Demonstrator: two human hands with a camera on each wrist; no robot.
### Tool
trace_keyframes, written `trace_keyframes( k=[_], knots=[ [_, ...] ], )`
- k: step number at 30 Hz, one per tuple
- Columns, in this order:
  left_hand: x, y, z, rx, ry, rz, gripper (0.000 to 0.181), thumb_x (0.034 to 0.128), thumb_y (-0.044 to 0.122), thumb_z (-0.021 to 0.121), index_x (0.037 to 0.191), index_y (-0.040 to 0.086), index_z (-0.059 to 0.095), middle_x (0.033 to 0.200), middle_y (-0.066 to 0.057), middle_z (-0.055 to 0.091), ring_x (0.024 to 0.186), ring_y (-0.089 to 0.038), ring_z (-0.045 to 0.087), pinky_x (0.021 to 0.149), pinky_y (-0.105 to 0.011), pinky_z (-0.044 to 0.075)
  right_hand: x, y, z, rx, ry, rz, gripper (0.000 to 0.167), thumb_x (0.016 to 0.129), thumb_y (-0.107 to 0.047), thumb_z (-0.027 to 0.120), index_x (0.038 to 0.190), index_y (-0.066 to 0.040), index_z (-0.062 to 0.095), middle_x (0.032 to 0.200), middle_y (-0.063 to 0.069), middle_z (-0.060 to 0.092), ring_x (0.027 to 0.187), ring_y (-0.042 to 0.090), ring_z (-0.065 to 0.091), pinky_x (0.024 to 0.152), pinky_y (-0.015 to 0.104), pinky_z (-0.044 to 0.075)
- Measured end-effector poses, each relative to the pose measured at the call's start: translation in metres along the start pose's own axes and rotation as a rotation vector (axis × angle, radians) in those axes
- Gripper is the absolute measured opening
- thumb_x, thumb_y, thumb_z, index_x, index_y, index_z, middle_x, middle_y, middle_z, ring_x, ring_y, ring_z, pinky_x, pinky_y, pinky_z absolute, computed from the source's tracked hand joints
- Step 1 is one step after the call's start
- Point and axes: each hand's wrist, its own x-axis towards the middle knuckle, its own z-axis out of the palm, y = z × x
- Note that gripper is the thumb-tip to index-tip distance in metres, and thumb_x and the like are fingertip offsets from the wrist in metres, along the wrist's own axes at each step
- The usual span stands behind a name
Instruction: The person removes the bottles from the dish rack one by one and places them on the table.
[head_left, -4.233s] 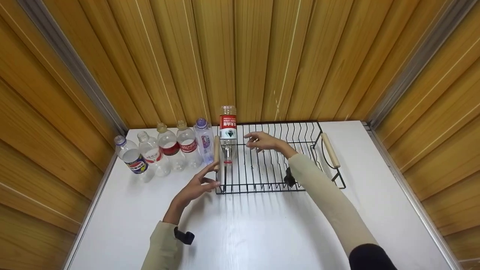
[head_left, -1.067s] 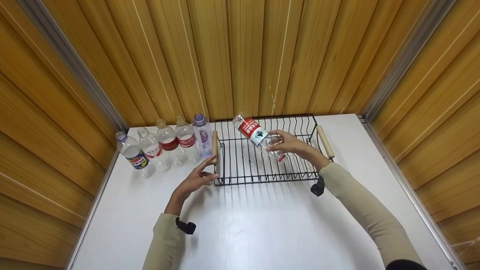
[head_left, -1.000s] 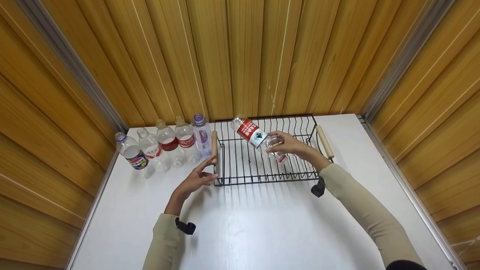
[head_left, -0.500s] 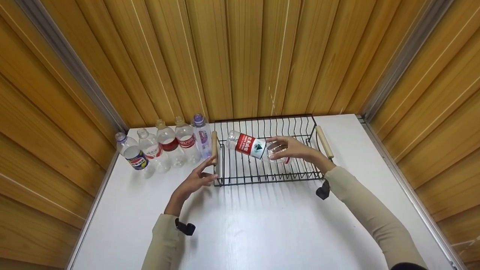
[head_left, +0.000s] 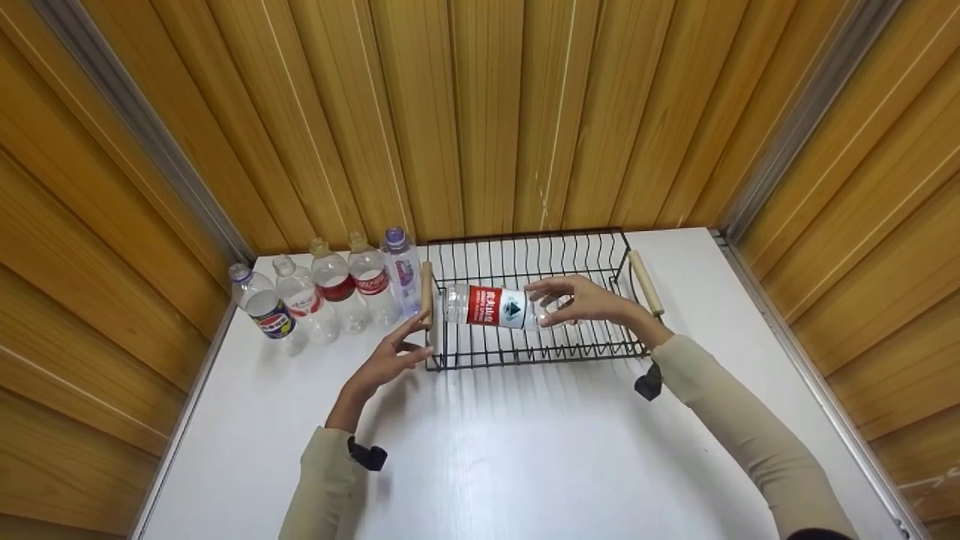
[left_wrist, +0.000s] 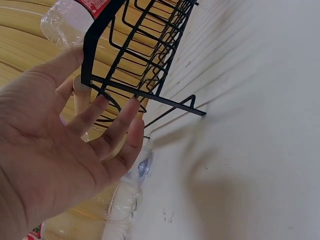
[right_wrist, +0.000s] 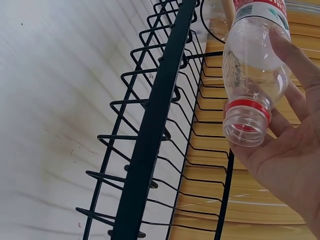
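Observation:
My right hand (head_left: 589, 301) holds a clear plastic water bottle (head_left: 495, 307) with a red and white label by its neck half. It lies level across the wire dish rack (head_left: 480, 366), above its bars, base to the left. In the right wrist view the bottle's (right_wrist: 250, 65) capless mouth with a red ring faces the camera, thumb on one side and fingers on the other. At the rack's left end, my left hand (head_left: 381, 371) touches the wooden handle (head_left: 427, 296) and front corner. Its fingers look loosely extended in the left wrist view, against the black frame (left_wrist: 150, 95).
Left of the rack stands a row of several empty bottles, among them a purple-tinted bottle (head_left: 405, 274) beside the handle and a bottle with a blue label (head_left: 274, 319) at the far end. A second wooden handle (head_left: 645, 281) is on the right. Wood-patterned walls (head_left: 487, 112) enclose the white table (head_left: 480, 450).
My right hand took hold of the bottle, which stood at the rack's left end, and brought it rightward. It turned from upright through a slant to level. My left hand stayed at the handle.

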Motion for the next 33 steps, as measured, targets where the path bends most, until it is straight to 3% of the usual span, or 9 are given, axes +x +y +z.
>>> trace_keyframes(
  k=[3,8,13,17,20,23,28,33],
  knots=[
    [-0.001,0.003,0.0,0.048,0.016,0.047,0.073,0.0974,0.016,0.069,0.161,0.017,0.033,0.155,-0.023,0.046,0.117,-0.04,0.062,0.096,-0.051,0.053,-0.002,-0.001,-0.002,-0.008,-0.011,-0.022,0.069,0.086,-0.019,0.083,0.148,-0.013,0.054,0.145,0.021,0.058,0.131,0.043,0.055,0.103,0.041,0.054],
    [-0.002,0.011,-0.002,0.136,0.045,0.102,0.071,0.0955,0.015,0.072,0.158,0.01,0.038,0.151,-0.025,0.05,0.12,-0.043,0.061,0.092,-0.044,0.057,-0.007,-0.002,-0.004,-0.028,-0.015,-0.039,0.069,0.085,-0.017,0.083,0.147,-0.008,0.054,0.142,0.02,0.06,0.128,0.041,0.057,0.103,0.043,0.054],
    [0.001,0.026,-0.003,0.246,0.112,0.119,0.081,0.0882,0.02,0.081,0.157,0.011,0.039,0.154,-0.021,0.047,0.131,-0.046,0.052,0.097,-0.057,0.053,-0.012,-0.004,-0.004,-0.046,-0.004,-0.032,0.069,0.084,-0.02,0.084,0.146,-0.011,0.056,0.141,0.019,0.061,0.127,0.036,0.058,0.101,0.037,0.055],
    [0.002,0.045,0.0,0.361,0.144,0.12,0.09,0.0822,0.024,0.087,0.158,0.017,0.039,0.157,-0.019,0.043,0.144,-0.043,0.04,0.112,-0.065,0.04,-0.015,-0.007,-0.004,-0.056,0.0,-0.03,0.068,0.083,-0.02,0.085,0.145,-0.014,0.058,0.141,0.018,0.062,0.128,0.037,0.057,0.102,0.041,0.054],
    [0.002,0.059,0.003,0.402,0.094,0.144,0.089,0.0814,0.026,0.088,0.157,0.024,0.041,0.159,-0.017,0.042,0.147,-0.041,0.036,0.116,-0.066,0.035,-0.017,-0.009,-0.002,-0.068,-0.008,-0.035,0.068,0.082,-0.021,0.086,0.144,-0.015,0.058,0.141,0.015,0.063,0.128,0.036,0.057,0.103,0.044,0.054],
    [0.003,0.069,0.006,0.423,0.015,0.192,0.084,0.0828,0.03,0.086,0.155,0.027,0.044,0.158,-0.015,0.043,0.144,-0.04,0.04,0.114,-0.066,0.037,-0.017,-0.011,0.0,-0.087,-0.013,-0.049,0.067,0.081,-0.021,0.087,0.142,-0.015,0.06,0.14,0.013,0.064,0.127,0.034,0.059,0.103,0.046,0.054],
    [0.008,0.08,0.013,0.447,-0.101,0.25,0.073,0.0861,0.031,0.083,0.151,0.021,0.051,0.156,-0.014,0.049,0.144,-0.038,0.043,0.116,-0.063,0.036,-0.017,-0.015,0.004,-0.112,-0.009,-0.081,0.066,0.08,-0.021,0.088,0.14,-0.015,0.062,0.136,0.012,0.066,0.123,0.032,0.061,0.101,0.045,0.055],
    [0.014,0.088,0.019,0.491,-0.163,0.305,0.064,0.0885,0.03,0.081,0.147,0.022,0.057,0.148,-0.01,0.057,0.141,-0.034,0.048,0.118,-0.058,0.037,-0.018,-0.019,0.01,-0.134,0.025,-0.117,0.068,0.075,-0.023,0.091,0.137,-0.012,0.064,0.135,0.011,0.068,0.118,0.031,0.062,0.098,0.045,0.056]
  ],
)
